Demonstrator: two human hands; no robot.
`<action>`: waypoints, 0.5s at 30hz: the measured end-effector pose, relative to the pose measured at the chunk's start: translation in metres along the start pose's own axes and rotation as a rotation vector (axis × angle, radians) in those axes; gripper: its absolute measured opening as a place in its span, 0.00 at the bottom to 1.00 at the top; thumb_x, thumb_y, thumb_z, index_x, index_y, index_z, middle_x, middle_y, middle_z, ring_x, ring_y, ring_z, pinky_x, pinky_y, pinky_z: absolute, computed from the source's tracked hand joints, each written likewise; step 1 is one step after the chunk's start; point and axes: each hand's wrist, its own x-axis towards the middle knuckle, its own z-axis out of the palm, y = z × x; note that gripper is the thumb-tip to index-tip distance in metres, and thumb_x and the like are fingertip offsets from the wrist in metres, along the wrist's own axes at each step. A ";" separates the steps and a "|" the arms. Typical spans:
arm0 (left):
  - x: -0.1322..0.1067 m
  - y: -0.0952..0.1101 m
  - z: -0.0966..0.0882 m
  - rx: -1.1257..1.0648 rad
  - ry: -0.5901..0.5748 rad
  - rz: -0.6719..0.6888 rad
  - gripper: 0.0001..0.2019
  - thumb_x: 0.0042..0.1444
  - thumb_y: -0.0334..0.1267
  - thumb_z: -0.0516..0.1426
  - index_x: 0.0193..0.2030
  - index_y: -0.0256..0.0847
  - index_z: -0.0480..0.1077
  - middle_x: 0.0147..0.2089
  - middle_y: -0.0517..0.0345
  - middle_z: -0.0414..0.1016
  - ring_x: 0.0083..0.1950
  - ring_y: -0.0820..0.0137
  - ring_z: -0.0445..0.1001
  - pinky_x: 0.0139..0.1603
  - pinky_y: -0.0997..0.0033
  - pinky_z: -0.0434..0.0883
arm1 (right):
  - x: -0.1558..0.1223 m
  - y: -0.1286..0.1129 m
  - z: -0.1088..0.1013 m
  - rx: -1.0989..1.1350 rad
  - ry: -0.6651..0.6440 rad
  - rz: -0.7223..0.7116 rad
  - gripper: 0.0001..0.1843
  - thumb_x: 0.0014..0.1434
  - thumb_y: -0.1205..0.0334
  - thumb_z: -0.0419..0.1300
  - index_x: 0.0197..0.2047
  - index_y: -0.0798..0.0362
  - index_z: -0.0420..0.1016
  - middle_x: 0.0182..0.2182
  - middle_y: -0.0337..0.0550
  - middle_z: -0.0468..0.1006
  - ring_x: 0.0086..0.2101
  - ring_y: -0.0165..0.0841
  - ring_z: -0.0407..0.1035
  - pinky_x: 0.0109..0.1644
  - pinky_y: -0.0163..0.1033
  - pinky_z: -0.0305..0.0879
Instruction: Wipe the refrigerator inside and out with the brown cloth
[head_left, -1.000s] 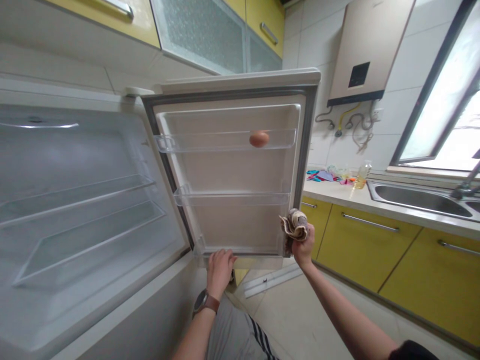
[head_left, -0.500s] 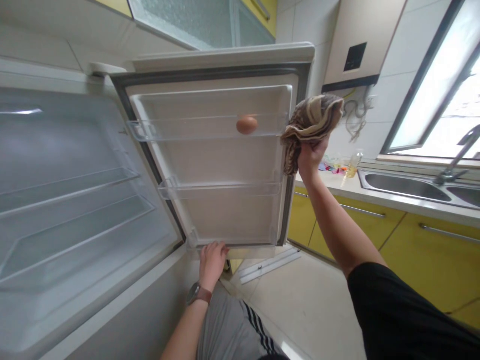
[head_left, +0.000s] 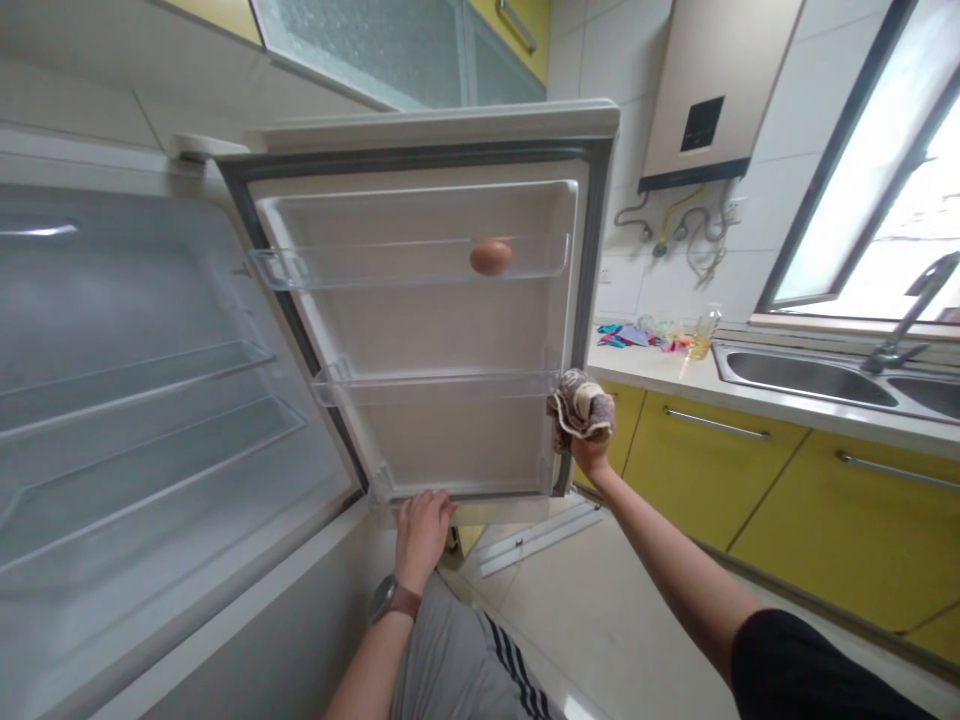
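Note:
The refrigerator door (head_left: 420, 330) stands wide open before me. My right hand (head_left: 591, 456) is closed on a bunched brown and cream cloth (head_left: 589, 402), which presses against the door's outer edge near the middle shelf. With its fingers curled over the rim, my left hand (head_left: 425, 520) grips the clear bottom door shelf (head_left: 487, 510). A single brown egg (head_left: 491, 257) rests in the clear top door shelf (head_left: 360, 268). The middle door shelf (head_left: 435, 386) is also clear plastic.
To the left lies the refrigerator's interior with glass shelves (head_left: 150, 470). On the right are a counter (head_left: 645, 366), a sink (head_left: 810, 376), a bottle of yellow liquid (head_left: 705, 332) and yellow cabinets (head_left: 697, 470). A white strip (head_left: 536, 540) lies on the floor.
My right hand has slid down the door's edge with the cloth, from beside the top shelf to just below the middle shelf. My left hand keeps its place.

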 end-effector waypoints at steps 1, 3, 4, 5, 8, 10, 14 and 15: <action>0.000 0.000 0.001 0.000 0.001 0.001 0.11 0.73 0.41 0.54 0.48 0.43 0.78 0.47 0.50 0.80 0.53 0.56 0.75 0.60 0.56 0.63 | -0.015 0.004 -0.005 -0.023 -0.003 0.000 0.20 0.55 0.43 0.66 0.39 0.49 0.67 0.40 0.44 0.72 0.41 0.37 0.68 0.52 0.49 0.71; 0.000 -0.001 0.002 -0.002 0.001 -0.004 0.12 0.73 0.42 0.54 0.49 0.43 0.78 0.47 0.49 0.80 0.54 0.56 0.75 0.60 0.56 0.63 | -0.042 0.011 -0.017 -0.066 -0.015 -0.004 0.21 0.53 0.44 0.67 0.36 0.49 0.65 0.37 0.41 0.70 0.37 0.35 0.67 0.46 0.47 0.70; 0.000 -0.001 0.002 -0.004 -0.002 -0.006 0.11 0.73 0.42 0.54 0.49 0.43 0.78 0.48 0.49 0.80 0.54 0.56 0.75 0.61 0.56 0.62 | -0.054 0.014 -0.022 -0.085 -0.034 -0.002 0.21 0.51 0.44 0.68 0.35 0.49 0.65 0.37 0.41 0.71 0.36 0.35 0.67 0.43 0.46 0.69; 0.000 0.000 0.002 -0.006 -0.005 -0.010 0.11 0.73 0.42 0.54 0.49 0.43 0.78 0.48 0.50 0.80 0.55 0.57 0.75 0.61 0.56 0.62 | -0.065 0.018 -0.027 -0.102 -0.054 0.003 0.21 0.50 0.44 0.68 0.34 0.49 0.65 0.37 0.41 0.71 0.36 0.36 0.67 0.42 0.46 0.68; 0.001 0.000 0.002 -0.013 -0.010 -0.015 0.11 0.74 0.42 0.54 0.48 0.44 0.77 0.48 0.50 0.80 0.55 0.57 0.75 0.62 0.56 0.61 | -0.092 0.028 -0.040 -0.152 -0.104 0.034 0.21 0.49 0.45 0.68 0.34 0.48 0.66 0.37 0.42 0.73 0.35 0.37 0.68 0.39 0.45 0.67; 0.002 0.000 0.002 -0.013 -0.009 -0.015 0.11 0.74 0.43 0.53 0.48 0.44 0.77 0.48 0.50 0.80 0.55 0.57 0.75 0.62 0.56 0.62 | -0.107 0.032 -0.046 -0.181 -0.126 0.061 0.20 0.49 0.43 0.67 0.34 0.48 0.67 0.36 0.41 0.73 0.35 0.37 0.68 0.38 0.45 0.67; 0.003 -0.001 0.004 -0.002 -0.017 -0.006 0.12 0.74 0.43 0.54 0.48 0.44 0.77 0.47 0.50 0.79 0.55 0.56 0.75 0.62 0.55 0.62 | -0.127 0.036 -0.052 -0.215 -0.155 0.110 0.21 0.53 0.41 0.65 0.36 0.49 0.68 0.34 0.38 0.72 0.32 0.34 0.67 0.36 0.41 0.67; 0.003 -0.002 0.005 0.002 -0.017 -0.003 0.12 0.74 0.43 0.54 0.48 0.44 0.77 0.47 0.50 0.79 0.54 0.56 0.75 0.61 0.55 0.63 | -0.131 0.036 -0.052 -0.219 -0.156 0.120 0.21 0.53 0.41 0.64 0.37 0.49 0.68 0.33 0.38 0.72 0.32 0.33 0.67 0.36 0.40 0.67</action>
